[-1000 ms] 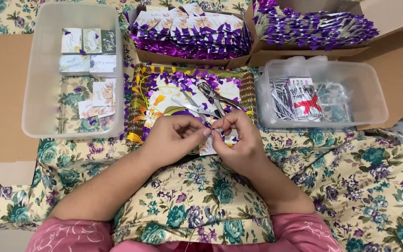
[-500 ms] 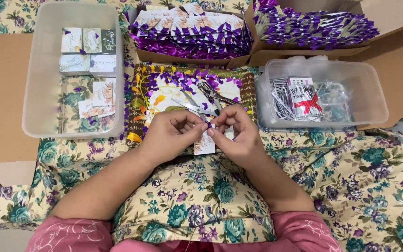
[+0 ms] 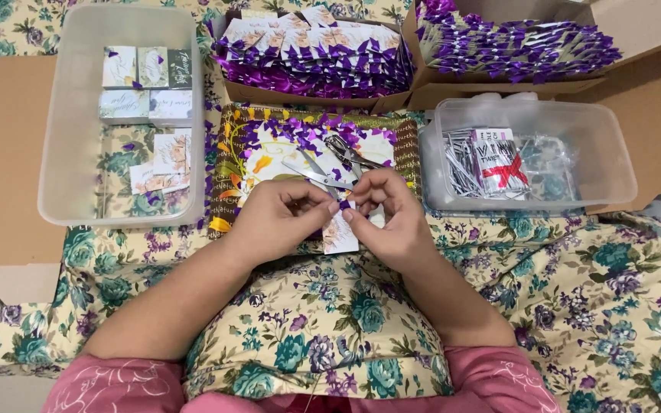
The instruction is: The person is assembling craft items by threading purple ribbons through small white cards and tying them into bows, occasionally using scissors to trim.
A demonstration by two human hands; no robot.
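Note:
My left hand (image 3: 281,218) and my right hand (image 3: 388,214) meet over my lap, both pinching a small white printed card (image 3: 340,235) with a bit of purple ribbon at its top. The card hangs down between my fingers. Just beyond my hands lies a patterned tray (image 3: 232,164) strewn with purple ribbon scraps, with scissors (image 3: 323,174) and a metal punch tool (image 3: 346,151) on it.
A clear plastic bin (image 3: 59,115) at the left holds small cards. Another clear bin (image 3: 606,153) at the right holds silver ties and packets. Two cardboard boxes (image 3: 307,98) (image 3: 453,90) at the back are full of cards with purple bows. Floral cloth covers my lap.
My hands have shifted slightly and the card now hangs lower between my fingers; otherwise the scene is the same.

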